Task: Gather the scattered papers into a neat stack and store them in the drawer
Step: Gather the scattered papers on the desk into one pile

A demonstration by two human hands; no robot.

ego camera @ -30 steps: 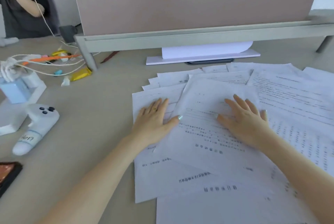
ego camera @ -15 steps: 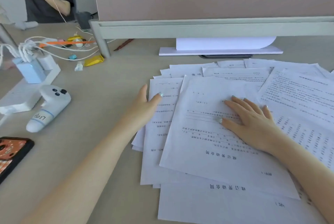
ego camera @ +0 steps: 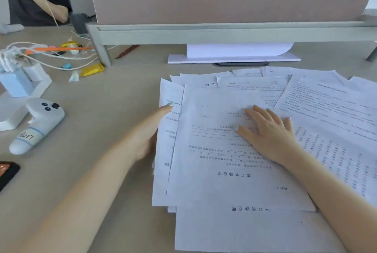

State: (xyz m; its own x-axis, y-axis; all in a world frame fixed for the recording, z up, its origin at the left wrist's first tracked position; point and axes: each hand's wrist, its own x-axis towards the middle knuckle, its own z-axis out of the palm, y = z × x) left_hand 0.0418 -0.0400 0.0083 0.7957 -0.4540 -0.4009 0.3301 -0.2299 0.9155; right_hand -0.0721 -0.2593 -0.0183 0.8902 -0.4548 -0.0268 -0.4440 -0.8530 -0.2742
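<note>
The loose white printed paper sheets lie fanned and overlapping across the right half of the pale beige desk, their edges uneven, the topmost sheet bearing lines of upside-down black print; further sheets spread out toward the right edge of the view. The right hand lies flat on the top sheet near its middle, fingers straight and slightly spread, palm down, gripping nothing; the left hand stands on its edge against the left side of the pile, its thumb laid over the margin of the leftmost sheet; its other fingers are hidden behind the hand and the paper edge, so whether they curl under the sheets cannot be told. The pile thus sits between the two hands, one on top and one at its left flank. Well to the left on the desk rests a white handheld controller with dark buttons; behind it lie white cables and a small yellow wrapper; a grey-framed divider panel stands behind the papers.
</note>
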